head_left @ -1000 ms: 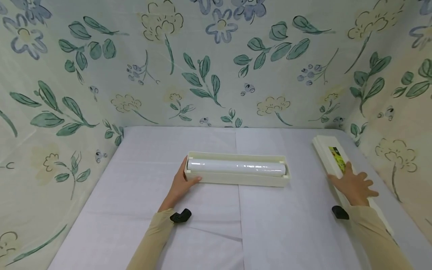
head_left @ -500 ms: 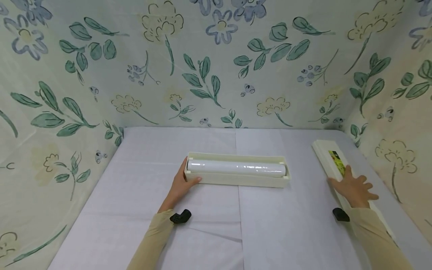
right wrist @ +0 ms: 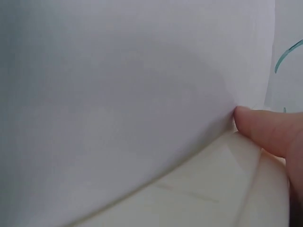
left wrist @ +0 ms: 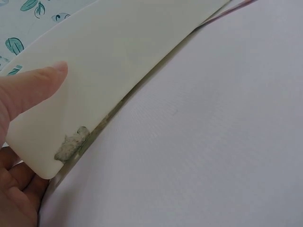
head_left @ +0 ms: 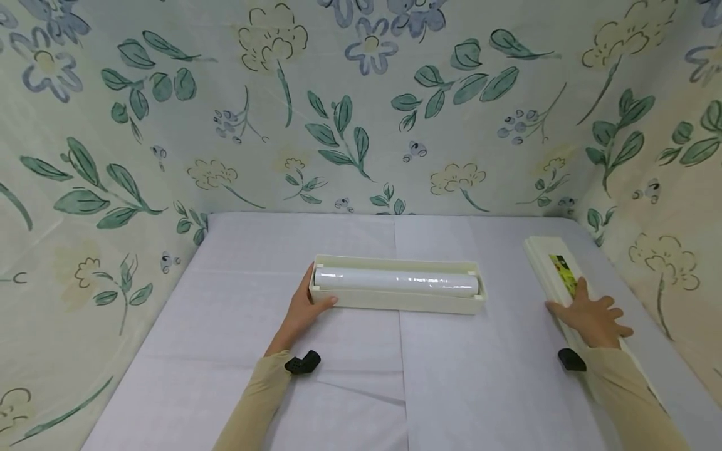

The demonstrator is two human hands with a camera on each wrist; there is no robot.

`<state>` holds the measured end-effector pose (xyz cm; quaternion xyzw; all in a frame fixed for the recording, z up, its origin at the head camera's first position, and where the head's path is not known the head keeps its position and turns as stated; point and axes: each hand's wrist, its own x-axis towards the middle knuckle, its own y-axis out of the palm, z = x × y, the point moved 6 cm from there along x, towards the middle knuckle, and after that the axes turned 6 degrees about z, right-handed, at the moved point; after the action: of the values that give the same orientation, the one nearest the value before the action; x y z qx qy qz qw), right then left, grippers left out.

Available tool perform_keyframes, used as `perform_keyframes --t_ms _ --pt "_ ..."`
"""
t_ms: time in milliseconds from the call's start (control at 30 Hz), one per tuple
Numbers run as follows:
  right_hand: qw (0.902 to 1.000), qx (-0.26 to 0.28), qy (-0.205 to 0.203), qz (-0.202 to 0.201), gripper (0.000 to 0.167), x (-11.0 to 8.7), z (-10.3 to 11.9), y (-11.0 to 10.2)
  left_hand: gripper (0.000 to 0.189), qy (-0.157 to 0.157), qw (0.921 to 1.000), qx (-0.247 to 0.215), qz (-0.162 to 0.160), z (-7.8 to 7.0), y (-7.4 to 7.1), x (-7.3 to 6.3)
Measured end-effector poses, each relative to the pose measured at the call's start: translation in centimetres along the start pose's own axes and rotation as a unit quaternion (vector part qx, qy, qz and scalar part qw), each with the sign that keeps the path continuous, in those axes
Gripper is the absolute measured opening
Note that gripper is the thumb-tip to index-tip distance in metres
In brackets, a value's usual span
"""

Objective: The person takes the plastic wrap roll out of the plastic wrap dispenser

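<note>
- Right sleeve (head_left: 634,401) partly hid the labelled piece (head_left: 546,258).
- Left grip (head_left: 298,314), partly hidden behind, clasped the box (head_left: 395,302) on the bench (head_left: 479,388).
- Roll (head_left: 395,280) lay inside.
- Right grip (head_left: 592,320) rested splayed on the piece.

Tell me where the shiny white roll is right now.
In the head view, the white roll lies lengthwise inside the open cream box, roughly midway across the table; the left hand grips the box's left end.
</note>
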<state>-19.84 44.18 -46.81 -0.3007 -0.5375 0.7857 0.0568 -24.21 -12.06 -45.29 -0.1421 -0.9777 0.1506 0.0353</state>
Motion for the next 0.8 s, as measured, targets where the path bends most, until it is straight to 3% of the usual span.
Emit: perform_keyframes --t_ms 300,800 --pt "0.9997 0.005 -0.024 -0.007 0.115 -0.36 0.13 -0.06 0.092 0.008 0.9999 -0.008 -0.005 0.16 0.00 -0.11" --pt "0.9993 0.025 -0.026 0.005 0.108 -0.58 0.03 -0.29 0.092 0.011 0.9999 -0.005 0.000 -0.06 -0.04 -0.01"
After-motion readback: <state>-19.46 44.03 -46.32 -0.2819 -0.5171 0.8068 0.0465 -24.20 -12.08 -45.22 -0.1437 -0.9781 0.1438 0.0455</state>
